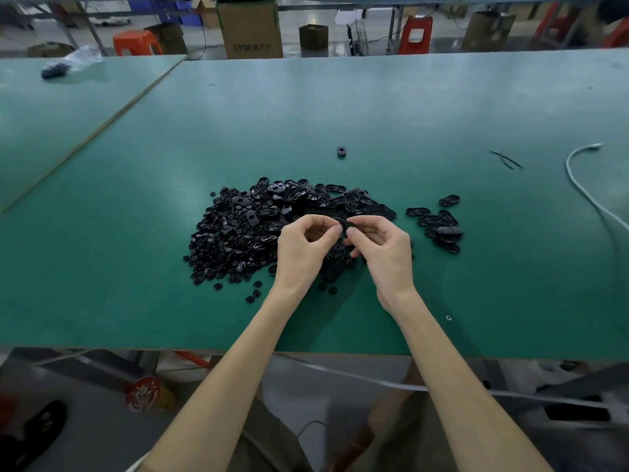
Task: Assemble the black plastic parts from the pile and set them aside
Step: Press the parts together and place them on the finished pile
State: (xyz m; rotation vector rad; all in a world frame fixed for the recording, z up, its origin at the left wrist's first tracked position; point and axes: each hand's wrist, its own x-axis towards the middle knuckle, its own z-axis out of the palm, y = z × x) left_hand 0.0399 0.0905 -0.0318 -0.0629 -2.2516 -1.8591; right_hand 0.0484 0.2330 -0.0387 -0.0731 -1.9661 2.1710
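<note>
The left hand [303, 245] and right hand [383, 248] are pinching one small black part [348, 225] between curled fingertips, hovering over the near side of the pile of black plastic parts [252, 226]. Right of the pile, a small cluster of oval parts [440, 223] is lying on the green table [340, 107]; beyond the pile, a lone part [341, 151] is sitting apart.

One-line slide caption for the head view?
Left hand and right hand pinch a black plastic part above the pile of black plastic parts on the green table; smaller group at right.
</note>
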